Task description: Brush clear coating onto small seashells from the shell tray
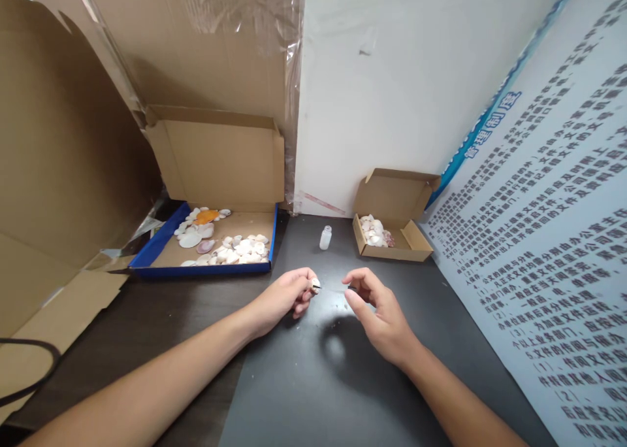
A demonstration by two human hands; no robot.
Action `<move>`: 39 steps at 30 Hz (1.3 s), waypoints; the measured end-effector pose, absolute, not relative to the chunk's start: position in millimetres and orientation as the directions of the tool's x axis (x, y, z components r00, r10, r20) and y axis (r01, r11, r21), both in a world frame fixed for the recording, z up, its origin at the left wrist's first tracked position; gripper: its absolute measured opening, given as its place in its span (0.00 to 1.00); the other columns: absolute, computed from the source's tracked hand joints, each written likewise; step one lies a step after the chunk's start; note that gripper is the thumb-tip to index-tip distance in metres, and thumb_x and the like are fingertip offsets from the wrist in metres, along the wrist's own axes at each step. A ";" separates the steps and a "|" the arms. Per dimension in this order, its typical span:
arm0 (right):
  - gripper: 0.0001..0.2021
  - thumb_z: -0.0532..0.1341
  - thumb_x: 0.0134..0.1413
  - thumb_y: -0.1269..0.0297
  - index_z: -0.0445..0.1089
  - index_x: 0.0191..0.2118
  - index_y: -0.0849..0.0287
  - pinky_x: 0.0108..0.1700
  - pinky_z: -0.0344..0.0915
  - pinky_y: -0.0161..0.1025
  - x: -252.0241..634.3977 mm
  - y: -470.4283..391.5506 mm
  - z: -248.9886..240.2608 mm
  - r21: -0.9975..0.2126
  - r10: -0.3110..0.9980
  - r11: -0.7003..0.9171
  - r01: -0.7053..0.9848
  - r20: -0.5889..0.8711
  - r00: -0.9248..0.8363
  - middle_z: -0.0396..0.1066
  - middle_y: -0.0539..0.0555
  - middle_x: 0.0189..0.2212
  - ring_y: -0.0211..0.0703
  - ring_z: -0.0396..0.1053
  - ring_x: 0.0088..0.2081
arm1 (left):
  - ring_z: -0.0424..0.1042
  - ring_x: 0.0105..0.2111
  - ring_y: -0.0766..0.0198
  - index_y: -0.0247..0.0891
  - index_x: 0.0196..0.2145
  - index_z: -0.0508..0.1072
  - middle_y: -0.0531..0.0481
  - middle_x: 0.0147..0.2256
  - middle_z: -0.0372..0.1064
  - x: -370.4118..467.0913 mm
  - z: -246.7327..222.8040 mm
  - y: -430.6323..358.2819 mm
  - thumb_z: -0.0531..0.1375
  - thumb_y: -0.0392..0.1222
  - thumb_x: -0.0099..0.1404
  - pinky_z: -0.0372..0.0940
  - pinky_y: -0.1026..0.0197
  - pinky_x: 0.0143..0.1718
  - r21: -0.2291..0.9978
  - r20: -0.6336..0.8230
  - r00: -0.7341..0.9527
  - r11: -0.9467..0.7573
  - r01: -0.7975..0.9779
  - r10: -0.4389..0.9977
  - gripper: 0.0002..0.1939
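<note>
Low over the dark mat, my left hand is closed around a small pale seashell, and its fingers cover part of the shell. A short dark tip lies against the shell's right side. My right hand faces it, with curled fingers and thumb around the dark end of a thin, pale stick-like tool. The tool's pale middle is faint against the shiny mat, so its kind cannot be made out. Just beyond both hands stands a small translucent bottle, upright and without a visible cap.
A blue-edged cardboard box at left holds several shells and an orange one. A smaller open carton at right holds more shells. Cardboard walls, a white panel and a printed board surround the table.
</note>
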State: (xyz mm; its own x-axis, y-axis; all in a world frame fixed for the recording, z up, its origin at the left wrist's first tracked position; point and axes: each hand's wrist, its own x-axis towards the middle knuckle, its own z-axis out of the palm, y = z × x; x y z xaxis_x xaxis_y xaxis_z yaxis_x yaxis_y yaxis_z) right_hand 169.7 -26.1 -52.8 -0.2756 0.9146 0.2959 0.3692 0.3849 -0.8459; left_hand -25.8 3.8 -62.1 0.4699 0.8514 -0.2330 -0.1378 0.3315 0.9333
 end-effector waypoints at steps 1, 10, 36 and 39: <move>0.06 0.53 0.62 0.61 0.62 0.41 0.56 0.28 0.57 0.34 169.5 -26.3 -53.0 -0.847 0.916 0.382 0.369 0.294 -0.274 0.57 0.46 0.24 0.37 0.58 0.25 | 0.50 0.16 0.74 0.38 0.28 0.61 0.60 0.19 0.52 -25.9 -62.2 4.0 0.54 0.39 0.57 0.47 0.68 0.18 0.933 -0.233 0.470 0.332 -0.139 0.851 0.03; 0.05 0.54 0.60 0.62 0.62 0.41 0.56 0.28 0.57 0.34 169.1 -26.6 -51.8 -0.845 0.919 0.375 0.382 0.286 -0.269 0.56 0.45 0.24 0.37 0.58 0.25 | 0.50 0.16 0.74 0.38 0.28 0.62 0.60 0.19 0.52 -26.7 -62.8 4.4 0.54 0.41 0.59 0.47 0.68 0.18 0.933 -0.235 0.478 0.335 -0.134 0.846 0.05; 0.06 0.52 0.63 0.62 0.62 0.42 0.56 0.29 0.56 0.34 170.0 -26.9 -55.3 -0.848 0.921 0.370 0.378 0.283 -0.268 0.56 0.45 0.24 0.36 0.57 0.25 | 0.51 0.16 0.75 0.38 0.27 0.61 0.60 0.19 0.52 -27.1 -62.8 4.0 0.54 0.40 0.58 0.47 0.69 0.18 0.938 -0.233 0.473 0.325 -0.122 0.850 0.05; 0.06 0.57 0.58 0.64 0.61 0.41 0.56 0.27 0.55 0.33 168.2 -27.5 -53.7 -0.840 0.921 0.370 0.397 0.276 -0.274 0.53 0.44 0.23 0.36 0.55 0.24 | 0.51 0.16 0.75 0.38 0.27 0.61 0.60 0.19 0.52 -26.8 -61.9 3.7 0.54 0.40 0.58 0.47 0.69 0.18 0.937 -0.235 0.472 0.327 -0.122 0.850 0.05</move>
